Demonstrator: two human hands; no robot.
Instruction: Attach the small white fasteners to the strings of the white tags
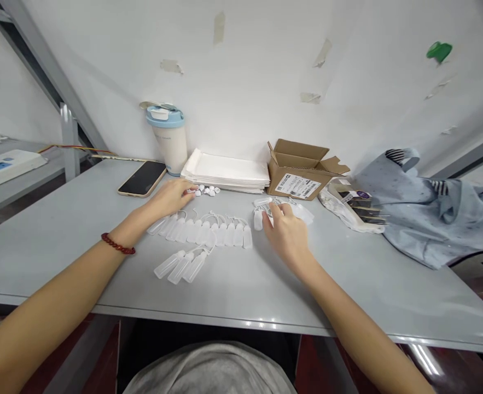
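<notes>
My left hand (pixel 174 196) reaches to a small pile of white caps (pixel 208 190), its fingertips drawn together at the near side; what lies between them is hidden. My right hand (pixel 287 232) rests over a heap of small clear plastic tubes with white cords (pixel 304 213), its thumb and fingers apart. One tube (pixel 258 220) lies just left of its thumb. Between my hands stretches a row of similar translucent tubes (pixel 204 232), side by side, with white cord loops at their top ends. Three more tubes (pixel 180 266) lie slanted in front of the row.
At the back stand a cup with a blue lid (pixel 170 137), a white stack of paper or envelopes (pixel 227 171) and an open cardboard box (pixel 298 169). A phone (pixel 143 178) lies left. To the right are an opened packet (pixel 354 205) and light-blue cloth (pixel 442 202).
</notes>
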